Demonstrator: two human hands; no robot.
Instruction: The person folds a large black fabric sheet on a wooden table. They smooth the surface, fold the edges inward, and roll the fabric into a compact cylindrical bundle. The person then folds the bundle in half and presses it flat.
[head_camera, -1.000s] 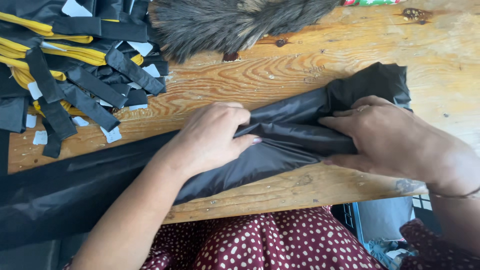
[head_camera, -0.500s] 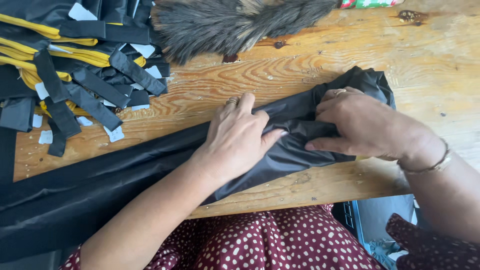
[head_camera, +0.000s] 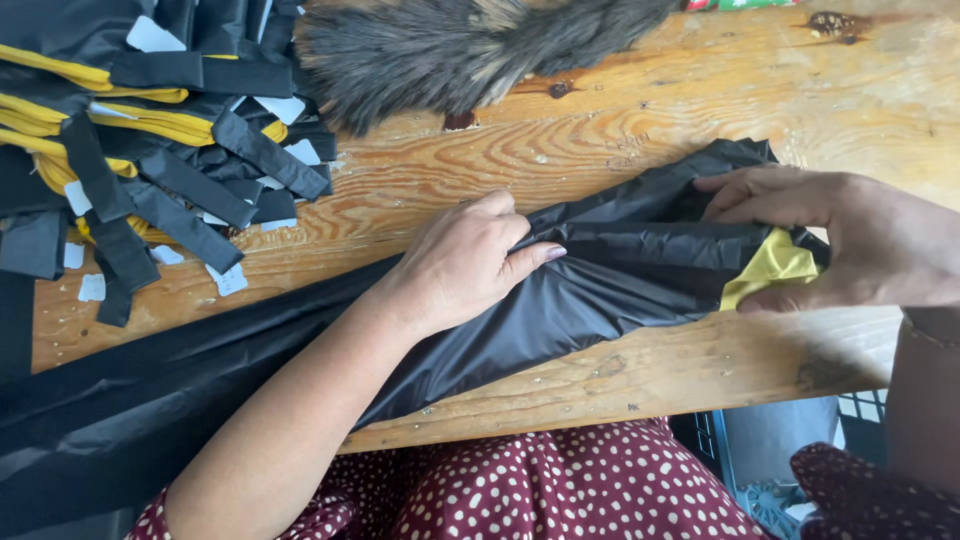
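Using the wooden table (head_camera: 600, 150) as the reference here. At its far left end there's a heap of black straps with yellow bands (head_camera: 130, 150) and little white tags stuck on, piled up and overlapping each other. Just past that, along the table's far edge, lies a tuft of dark fur trim (head_camera: 470, 50).

Running diagonally across the near side of the table is a long black fabric piece (head_camera: 560, 300), shiny like nylon, with its left end hanging off the table's near-left corner. The left hand (head_camera: 465, 265) sits about mid-table, pressed down on the fabric with the fingers curled and bunching it.

Further right, near the table's right end, the right hand (head_camera: 850, 240) is clamped on the end of the fabric, thumb underneath and fingers on top, where a yellow lining (head_camera: 770, 265) peeks out. The two hands are well apart along the fabric. Below the table's near edge there's a dark red skirt with white dots (head_camera: 560, 490).
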